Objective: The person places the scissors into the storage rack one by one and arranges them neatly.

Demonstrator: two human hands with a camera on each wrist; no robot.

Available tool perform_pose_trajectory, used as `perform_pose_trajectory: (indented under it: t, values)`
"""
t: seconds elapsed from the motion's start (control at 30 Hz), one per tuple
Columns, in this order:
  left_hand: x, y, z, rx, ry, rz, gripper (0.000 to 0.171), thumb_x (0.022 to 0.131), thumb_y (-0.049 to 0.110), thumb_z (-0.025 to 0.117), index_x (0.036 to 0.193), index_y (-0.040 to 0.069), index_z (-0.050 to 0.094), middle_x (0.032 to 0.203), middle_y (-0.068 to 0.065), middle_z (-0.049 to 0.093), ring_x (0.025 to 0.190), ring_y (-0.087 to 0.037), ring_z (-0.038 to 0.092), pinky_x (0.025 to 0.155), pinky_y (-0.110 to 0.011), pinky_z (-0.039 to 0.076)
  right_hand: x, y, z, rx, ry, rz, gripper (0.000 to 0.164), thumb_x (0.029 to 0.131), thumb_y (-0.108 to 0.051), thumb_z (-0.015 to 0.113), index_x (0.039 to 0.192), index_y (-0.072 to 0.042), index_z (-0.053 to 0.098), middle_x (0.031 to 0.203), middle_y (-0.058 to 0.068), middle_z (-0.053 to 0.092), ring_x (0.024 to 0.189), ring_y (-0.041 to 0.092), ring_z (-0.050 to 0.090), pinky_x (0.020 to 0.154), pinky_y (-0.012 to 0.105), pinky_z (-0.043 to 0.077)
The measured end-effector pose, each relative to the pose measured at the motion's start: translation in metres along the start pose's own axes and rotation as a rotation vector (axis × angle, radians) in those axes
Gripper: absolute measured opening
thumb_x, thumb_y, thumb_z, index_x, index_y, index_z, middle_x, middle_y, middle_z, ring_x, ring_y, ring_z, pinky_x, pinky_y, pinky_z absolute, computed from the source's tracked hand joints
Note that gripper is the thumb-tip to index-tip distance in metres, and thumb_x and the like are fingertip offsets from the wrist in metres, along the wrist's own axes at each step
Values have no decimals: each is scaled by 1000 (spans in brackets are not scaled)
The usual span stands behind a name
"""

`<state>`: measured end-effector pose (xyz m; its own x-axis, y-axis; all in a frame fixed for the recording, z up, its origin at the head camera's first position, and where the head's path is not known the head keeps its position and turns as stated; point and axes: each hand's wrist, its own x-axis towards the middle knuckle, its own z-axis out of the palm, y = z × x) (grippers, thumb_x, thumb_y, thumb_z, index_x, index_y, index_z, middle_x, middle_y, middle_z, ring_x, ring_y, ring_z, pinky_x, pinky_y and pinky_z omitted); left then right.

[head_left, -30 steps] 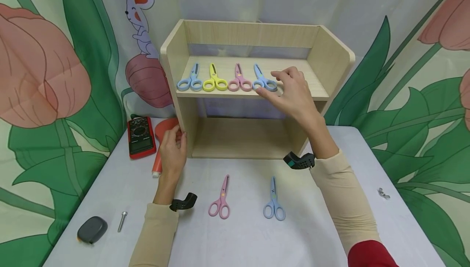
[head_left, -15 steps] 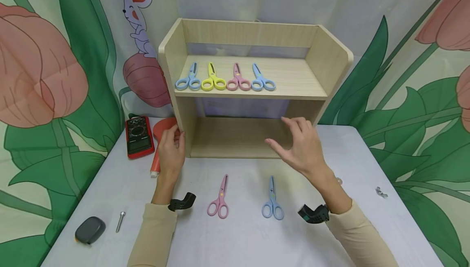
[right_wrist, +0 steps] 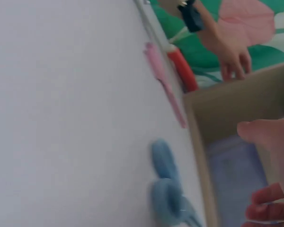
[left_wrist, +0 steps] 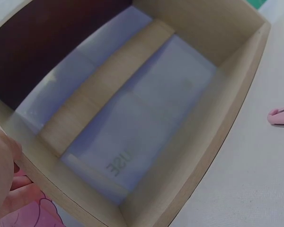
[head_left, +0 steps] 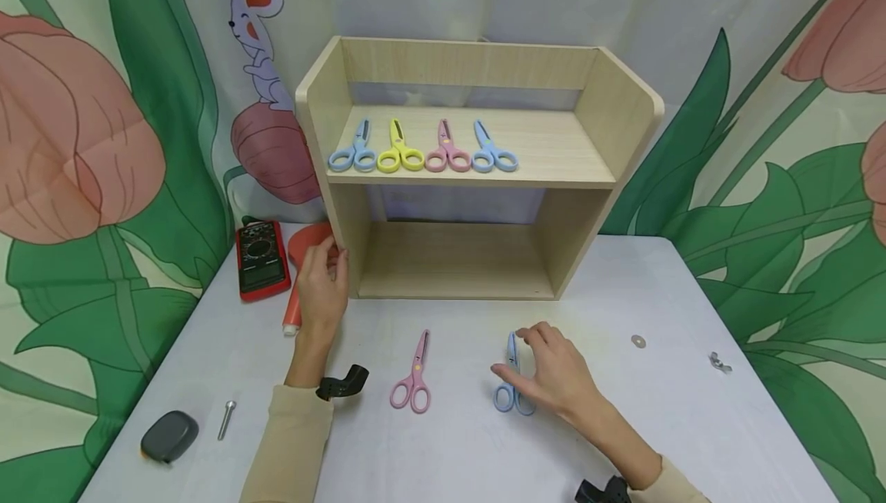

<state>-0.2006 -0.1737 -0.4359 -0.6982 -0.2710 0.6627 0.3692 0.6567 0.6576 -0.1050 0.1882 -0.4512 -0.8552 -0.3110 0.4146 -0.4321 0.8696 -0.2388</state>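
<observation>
Six pairs of small scissors are lying in view, four along the shelf and two on the bench. The right hand point(head_left: 554, 372) is hovering over the light blue plastic-handled scissors point(head_left: 512, 353) on the white-covered bench point(head_left: 443, 457), its thumb and fingers spreading apart and holding nothing. In the right wrist view a gap is showing between the thumb and these scissors, which are pointing their blades toward the shelf. Left of them, a pair of pink scissors point(head_left: 418, 374) is lying well apart, its blades pointing the same way.

The left hand point(head_left: 323, 288) is resting against the outer left side of the pale wooden two-tier shelf point(head_left: 471, 61), its fingers touching the panel near the front edge; whether they are gripping it, I cannot tell. On the upper tier, four pairs are standing in a row, handles toward the front edge: sky-blue scissors point(head_left: 358, 147), yellow scissors point(head_left: 399, 148), rose-pink scissors point(head_left: 446, 143) and blue scissors point(head_left: 489, 147), from left to right.

Beside the left hand, an orange-red object with a white tip point(head_left: 294, 307) is lying next to a red-and-black multimeter point(head_left: 263, 261). Nearer the front left, a dark grey rounded case point(head_left: 169, 436) and a silver bolt point(head_left: 227, 420) are sitting near each other. On the right, a flat round washer point(head_left: 634, 342) and a small silver metal piece point(head_left: 720, 363) are lying apart.
</observation>
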Motion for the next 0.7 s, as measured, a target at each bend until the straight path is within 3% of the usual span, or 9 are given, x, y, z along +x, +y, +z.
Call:
perform_pose_trajectory:
  t: [0.23,0.43,0.7]
  values:
    - [0,0,1,5,10,0,33,98,13,64,128,-2,62,105,-20,62,95,-30,68,81,-45,61,-28,-15,16,-55,-212,146,82,65,-76,75,102,-3,67,91,3,61,70,10,49,57,31,49]
    - [-1,1,0,6,6,-2,34,98,14,64,129,-1,61,106,-19,62,95,-29,67,82,-43,61,-36,-22,18,-113,-172,153,60,70,-57,82,87,-2,64,73,1,49,58,11,42,44,25,37]
    - [-1,1,1,5,8,-1,35,97,13,66,129,-1,61,107,-20,63,95,-30,67,82,-44,61,-38,-22,13,-103,-198,204,48,72,-50,81,73,-7,60,73,1,47,49,12,40,40,25,34]
